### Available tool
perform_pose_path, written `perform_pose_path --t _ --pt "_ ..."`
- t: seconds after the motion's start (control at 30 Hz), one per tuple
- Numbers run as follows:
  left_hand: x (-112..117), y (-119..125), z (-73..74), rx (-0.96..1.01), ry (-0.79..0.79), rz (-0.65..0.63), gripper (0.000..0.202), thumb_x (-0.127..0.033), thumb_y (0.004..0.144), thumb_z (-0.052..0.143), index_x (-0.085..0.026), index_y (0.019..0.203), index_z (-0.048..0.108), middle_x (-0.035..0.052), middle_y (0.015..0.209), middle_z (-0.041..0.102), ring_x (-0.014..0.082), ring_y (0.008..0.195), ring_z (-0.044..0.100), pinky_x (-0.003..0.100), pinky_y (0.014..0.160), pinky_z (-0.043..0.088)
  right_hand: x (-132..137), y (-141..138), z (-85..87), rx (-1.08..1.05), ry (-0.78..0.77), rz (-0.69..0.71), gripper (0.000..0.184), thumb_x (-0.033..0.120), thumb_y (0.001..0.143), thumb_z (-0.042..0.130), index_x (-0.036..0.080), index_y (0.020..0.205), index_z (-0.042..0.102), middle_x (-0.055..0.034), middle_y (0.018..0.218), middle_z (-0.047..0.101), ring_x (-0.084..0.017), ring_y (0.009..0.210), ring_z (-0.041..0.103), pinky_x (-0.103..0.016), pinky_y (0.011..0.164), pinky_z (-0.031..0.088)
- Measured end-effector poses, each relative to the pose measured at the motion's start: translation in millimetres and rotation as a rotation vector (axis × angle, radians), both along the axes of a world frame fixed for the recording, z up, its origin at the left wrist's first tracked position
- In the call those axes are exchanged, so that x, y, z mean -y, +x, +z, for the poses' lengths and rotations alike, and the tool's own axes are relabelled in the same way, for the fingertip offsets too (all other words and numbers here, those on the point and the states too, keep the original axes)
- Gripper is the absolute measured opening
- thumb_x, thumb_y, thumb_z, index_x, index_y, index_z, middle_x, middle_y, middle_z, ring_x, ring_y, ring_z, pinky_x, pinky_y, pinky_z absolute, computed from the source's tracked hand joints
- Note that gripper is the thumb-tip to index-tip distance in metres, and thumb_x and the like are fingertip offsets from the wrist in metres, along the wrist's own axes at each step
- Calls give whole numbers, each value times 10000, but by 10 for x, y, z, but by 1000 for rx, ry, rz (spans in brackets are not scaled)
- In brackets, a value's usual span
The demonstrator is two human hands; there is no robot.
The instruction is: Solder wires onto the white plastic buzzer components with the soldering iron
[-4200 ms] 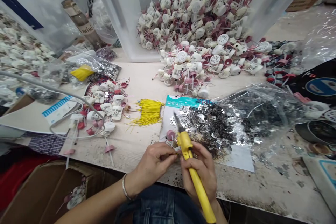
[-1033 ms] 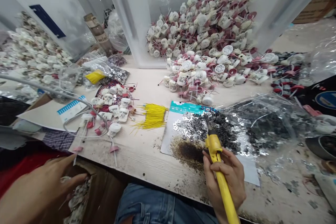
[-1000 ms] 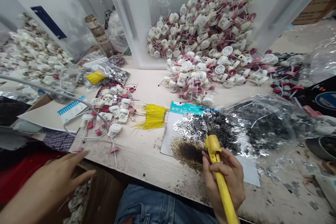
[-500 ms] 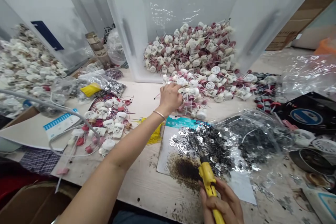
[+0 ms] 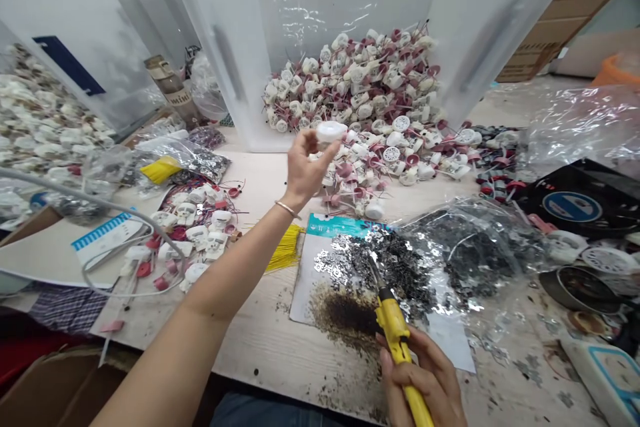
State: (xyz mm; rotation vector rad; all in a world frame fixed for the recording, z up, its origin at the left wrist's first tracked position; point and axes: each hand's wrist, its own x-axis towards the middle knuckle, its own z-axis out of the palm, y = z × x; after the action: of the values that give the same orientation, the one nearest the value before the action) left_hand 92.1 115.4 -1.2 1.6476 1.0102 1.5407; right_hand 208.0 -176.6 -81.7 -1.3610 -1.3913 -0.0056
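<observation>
Your left hand [image 5: 311, 170] pinches a white part [image 5: 331, 131] before the bin's front edge [image 5: 263, 147] | your right hand [image 5: 433, 377] curls around a yellow iron [image 5: 395, 327], tabletop's near edge [image 5: 280, 373] | slack pinch (smooth-looking shell) could drop it

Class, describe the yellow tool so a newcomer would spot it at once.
Find the white sheet with a teal top band, strewn with small metal pieces. Low in the picture, the right hand grips the yellow tool, its narrow tip over the pieces. Unlike the yellow strands farther left, it has one thick handle.
</observation>
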Motion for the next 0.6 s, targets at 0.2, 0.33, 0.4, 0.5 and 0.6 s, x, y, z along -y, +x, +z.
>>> perform_pose_path --t 0.2,0.33,0.4,0.5,0.6 --pt "784 -385 83 414 -736 -481 335 -449 923 404 -162 941 577 80 856 679 127 623 621 300 670 495 -36 60 96 -55 45 72 253 4 724 640 182 676 468 -51 1169 522 -109 786 699 -157 584 564" --pt "1575 -485 -308 405 -1424 -829 469 -510 919 337 -124 857 597 81 723 674 155 565 626 288 577 480 -118 -55 161 -181 21 -7 254 79 724 686 192 689 462 -69 1149 525 -171 1019 633 -272 755 576" --pt "1892 -518 -518 413 -1606 -916 560 -545 920 286 -102 838 617 85 680 663 164 562 626 284 569 483 -176 -121 173 -138 -39 58 226 130 727 699 198 716 483 -80 1148 526 -199 1095 586 -318 805 563" --pt "2133 -627 -640 462 -1707 -949 643 -635 895 276 -105 894 639 86 715 662 191 633 647 337 635 514 -251 -189 130 -80 -120 236 179 114 767 641 198 724 490 -81 1180 505 -173 1044 610 -284 781 565" --pt "2125 -862 -513 369 -1652 -906 668 -709 827 394 -134 1082 622 114 970 666 209 777 665 363 709 523 -271 -190 8 -32 -99 284 177 61 778 595 190 718 489 -75 1200 493 -155 1023 621 -252 758 572"
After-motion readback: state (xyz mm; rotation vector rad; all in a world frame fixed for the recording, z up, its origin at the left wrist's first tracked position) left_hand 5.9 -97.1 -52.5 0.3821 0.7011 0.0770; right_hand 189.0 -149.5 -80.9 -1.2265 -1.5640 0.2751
